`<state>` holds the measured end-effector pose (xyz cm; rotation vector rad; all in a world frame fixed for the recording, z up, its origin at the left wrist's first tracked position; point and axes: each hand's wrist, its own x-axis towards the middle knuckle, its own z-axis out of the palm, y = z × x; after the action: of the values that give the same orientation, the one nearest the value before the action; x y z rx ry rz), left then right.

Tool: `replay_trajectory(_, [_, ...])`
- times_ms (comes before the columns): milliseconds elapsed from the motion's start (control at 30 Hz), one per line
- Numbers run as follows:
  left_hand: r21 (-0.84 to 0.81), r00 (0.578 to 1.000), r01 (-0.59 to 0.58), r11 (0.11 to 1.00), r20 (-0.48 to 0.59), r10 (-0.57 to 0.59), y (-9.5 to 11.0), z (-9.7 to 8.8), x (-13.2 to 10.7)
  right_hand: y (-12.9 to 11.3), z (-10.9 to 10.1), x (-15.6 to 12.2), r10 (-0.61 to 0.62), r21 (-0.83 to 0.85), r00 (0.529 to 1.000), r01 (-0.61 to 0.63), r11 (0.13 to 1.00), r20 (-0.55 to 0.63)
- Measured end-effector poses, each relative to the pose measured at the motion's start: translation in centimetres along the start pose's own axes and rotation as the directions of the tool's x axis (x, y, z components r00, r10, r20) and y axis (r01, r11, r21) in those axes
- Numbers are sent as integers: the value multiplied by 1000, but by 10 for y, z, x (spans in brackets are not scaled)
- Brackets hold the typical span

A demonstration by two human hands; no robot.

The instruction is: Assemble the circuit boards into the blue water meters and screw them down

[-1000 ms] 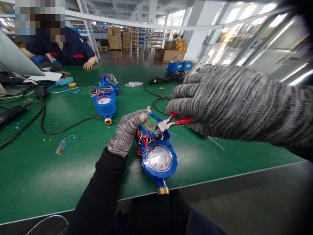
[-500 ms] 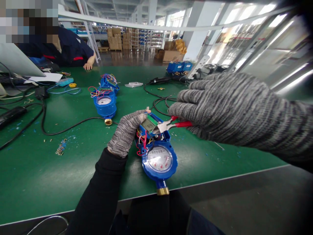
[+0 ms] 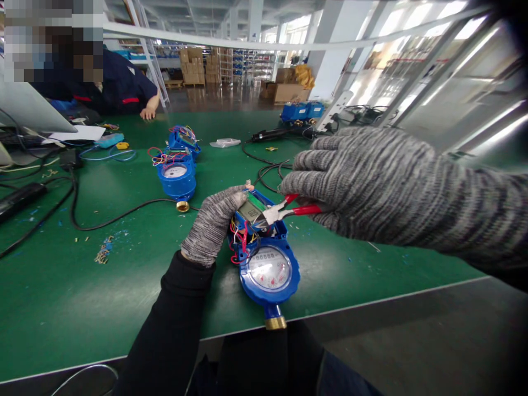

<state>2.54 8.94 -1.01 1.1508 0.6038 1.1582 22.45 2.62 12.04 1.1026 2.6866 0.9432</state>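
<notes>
A blue water meter (image 3: 270,269) with a round dial and brass threaded end lies near the front edge of the green table. Its electronics housing is open, showing a small LCD display board (image 3: 251,211) and loose red, yellow and black wires (image 3: 243,236). My left hand (image 3: 220,217), in a grey knitted glove, grips the housing's left side, thumb by the display. Red-handled pliers (image 3: 303,209) are held in my gloved right hand (image 3: 346,181); their jaws touch the right edge of the display board. What the jaws pinch is too small to make out.
Another open blue meter (image 3: 177,179) with loose wires stands left of centre. An electric screwdriver (image 3: 270,135) and its cable lie behind, near two blue units (image 3: 303,111). Small screws (image 3: 103,251) are scattered at left. A co-worker's hand (image 3: 148,111) rests on the far side.
My right hand and the pliers have shifted very slightly left, the jaws still at the display's edge. My left hand keeps its hold on the meter.
</notes>
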Motion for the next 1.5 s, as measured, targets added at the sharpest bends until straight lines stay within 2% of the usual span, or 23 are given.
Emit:
replay_trajectory(400, [-17, 999, 27, 1000, 24, -26, 0, 1, -2, 6, 3, 3, -35, 34, 997, 38, 999, -70])
replay_trajectory(600, [10, 1000, -19, 1000, 18, 18, 1, 1, -1, 4, 7, 2, -33, 73, 995, 39, 997, -92])
replay_trajectory(900, [-14, 998, 58, 998, 3, -58, 1, -1, -3, -6, 4, -4, 9, -89, 993, -19, 996, -116])
replay_trajectory(1033, [-22, 999, 49, 999, 17, -49, 1, 0, -2, -4, 6, -4, -9, -23, 989, 6, 1000, -149])
replay_trajectory(1167, [-15, 999, 39, 999, 24, -39, 1, 1, -2, -2, 10, -5, 7, 84, 992, 3, 996, -124])
replay_trajectory(1500, [-24, 1000, 20, 1000, 10, -20, 1, 2, -3, -2, 10, -3, 34, 161, 994, -18, 987, -101])
